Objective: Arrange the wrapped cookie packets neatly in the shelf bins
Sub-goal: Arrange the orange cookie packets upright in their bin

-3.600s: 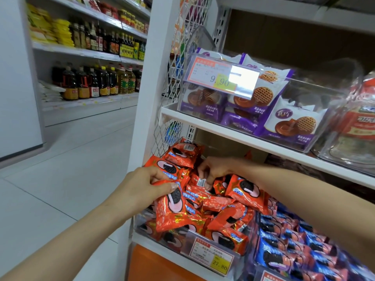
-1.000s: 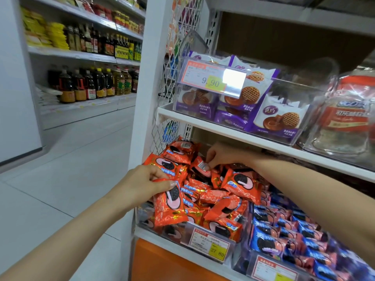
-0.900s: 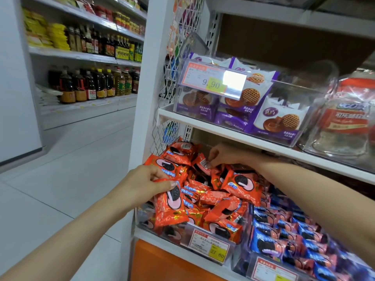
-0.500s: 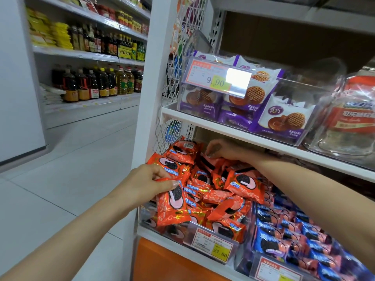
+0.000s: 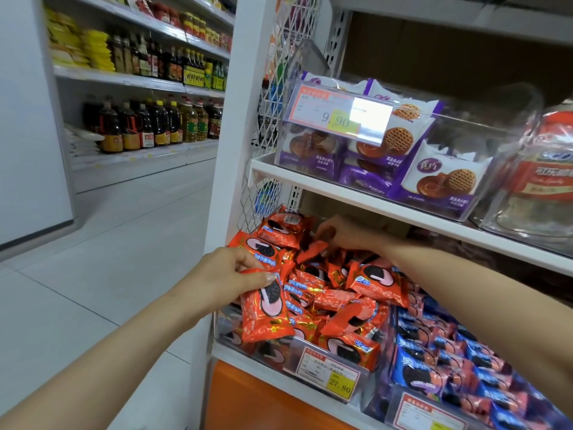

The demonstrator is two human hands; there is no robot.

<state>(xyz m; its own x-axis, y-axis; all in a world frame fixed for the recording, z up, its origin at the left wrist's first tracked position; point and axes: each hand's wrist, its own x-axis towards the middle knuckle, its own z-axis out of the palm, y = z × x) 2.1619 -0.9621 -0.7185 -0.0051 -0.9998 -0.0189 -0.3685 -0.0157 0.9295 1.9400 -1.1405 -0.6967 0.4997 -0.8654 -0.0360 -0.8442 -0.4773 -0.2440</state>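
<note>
left hand (image 5: 229, 273) grip closing on packet (image 5: 266, 308) hanging over bin (image 5: 235, 333) front | right hand (image 5: 341, 234) grip pinching packet deep in pile (image 5: 338, 293) | risk: heaped pile sliding over rim as grips are tugging

Cookie packets (image 5: 328, 293) heaped in bin (image 5: 248, 346), below waffle bin (image 5: 465, 209).
</note>
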